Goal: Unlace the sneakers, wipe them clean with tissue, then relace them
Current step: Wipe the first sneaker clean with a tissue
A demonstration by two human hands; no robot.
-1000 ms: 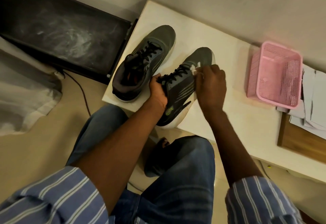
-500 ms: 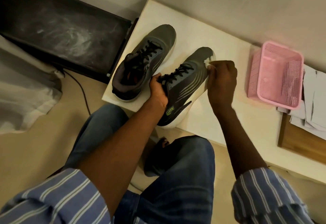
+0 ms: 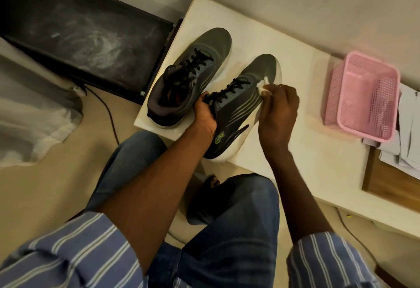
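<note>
At centre frame, the right hand (image 3: 278, 110) pinched a small wad of white tissue (image 3: 263, 85) in curled fingers (image 3: 270, 88) and pressed it to the upper of the nearer dark grey lace-up sneaker with pale side stripes (image 3: 238, 103). That shoe sat tilted at the near edge of the white bench (image 3: 295, 151), its heel end overhanging toward the person's knees. The left hand (image 3: 204, 113) gripped its collar, fingers curled round the rim by the black laces (image 3: 229, 88), which were threaded. The second dark grey sneaker (image 3: 188, 76) lay just beside it, toward the upper left, also laced.

The main risk seemed to be the overhang: a hard wiping stroke toward the heel, or a slackened left-hand grip, could tip the shoe off the bench onto the lap or the floor. The tissue wad looked small and crumpled, so it could shred on the textured upper or catch in the laces and leave bits behind. With the laces in place, dirt beneath them would likely be missed. The pink perforated plastic basket (image 3: 363, 97) at the right stood well apart.
</note>
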